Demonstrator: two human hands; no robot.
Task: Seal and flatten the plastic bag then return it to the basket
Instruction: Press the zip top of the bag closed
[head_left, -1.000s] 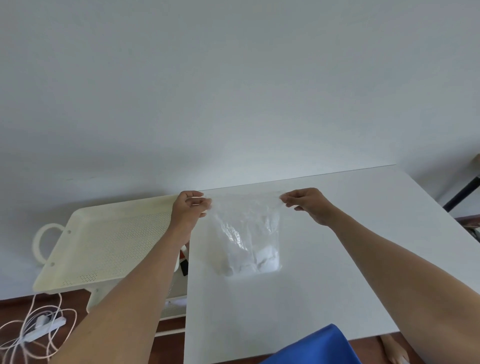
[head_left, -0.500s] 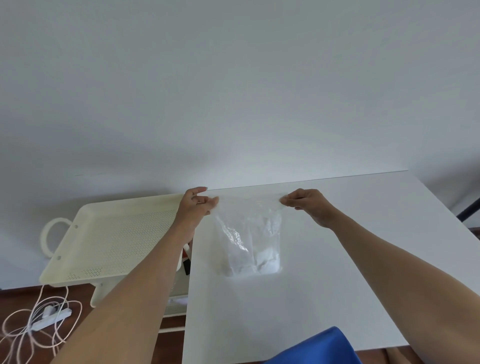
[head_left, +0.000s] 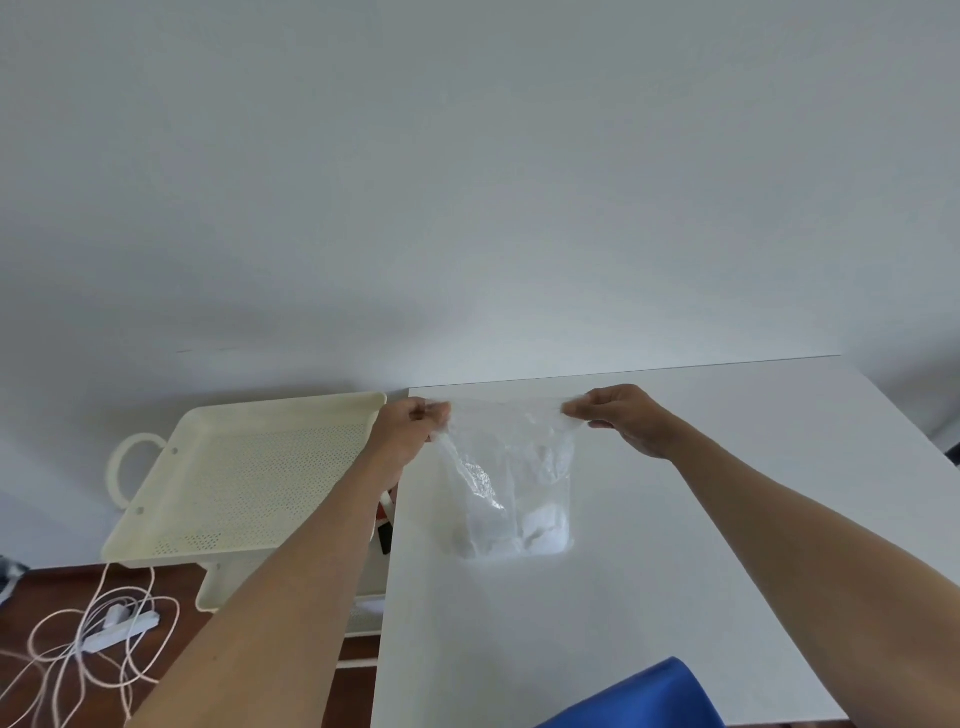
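Note:
A clear plastic bag (head_left: 511, 499) with white contents at its bottom stands on the white table (head_left: 675, 571), near the table's far left corner. My left hand (head_left: 410, 431) pinches the bag's top left corner. My right hand (head_left: 618, 415) pinches the top right corner. The top edge is stretched taut between the two hands, above the table. The cream perforated basket (head_left: 244, 478) sits to the left of the table, beside my left forearm, with nothing visible inside it.
A white wall runs behind the table and basket. A white power strip (head_left: 117, 629) with tangled cords lies on the brown floor at lower left. A blue object (head_left: 644, 699) pokes in at the table's near edge. Small dark items (head_left: 385, 525) sit between basket and table.
My left hand's fingers, loose half a second ago, have closed into a pinch on the bag's top corner. The top edge is pulled straighter. The view has shifted slightly.

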